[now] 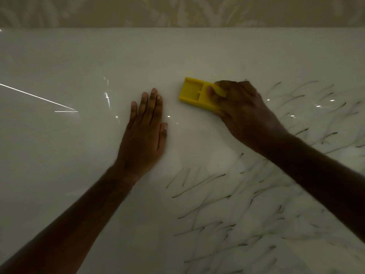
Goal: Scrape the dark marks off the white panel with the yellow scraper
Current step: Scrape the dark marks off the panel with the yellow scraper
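Location type: domestic interior, most likely a room in a home. Evidence: the wall (177, 10) behind the work area carries beige covering with a pale leaf-like pattern, a decorative finish typical of living quarters. Below it lies a large glossy white panel (79, 60) with a straight top edge against the wall. Lighting is dim. The exact room cannot be determined.
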